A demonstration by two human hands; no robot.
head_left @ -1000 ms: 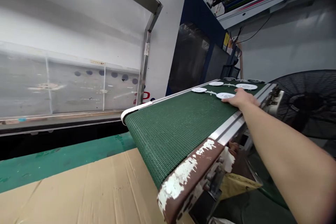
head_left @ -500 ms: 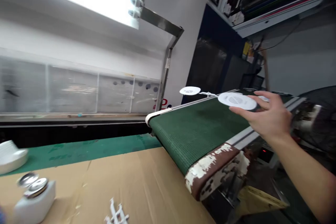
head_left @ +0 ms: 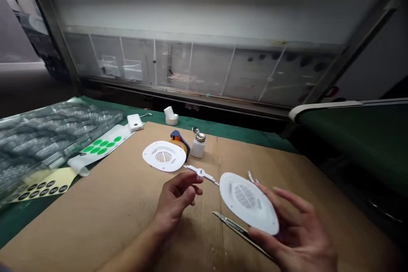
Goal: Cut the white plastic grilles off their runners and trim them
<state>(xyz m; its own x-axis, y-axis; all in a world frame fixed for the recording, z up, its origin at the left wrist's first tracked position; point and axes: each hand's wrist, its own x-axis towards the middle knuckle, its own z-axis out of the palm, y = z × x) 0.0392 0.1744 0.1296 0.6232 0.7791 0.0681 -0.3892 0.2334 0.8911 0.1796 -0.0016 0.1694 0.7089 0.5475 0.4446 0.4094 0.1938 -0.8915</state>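
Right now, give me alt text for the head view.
The right hand holds a white vented disc, joined to a second disc by a connector near the left hand. A slim knife and small bottle rest on cardboard.

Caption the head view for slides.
Right hand holds a white vented disc, joined by a strip to another disc, over cardboard; left hand near the strip.

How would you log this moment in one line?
right hand: holds right white disc | left hand: at connecting strip, contact unclear | knife: on cardboard
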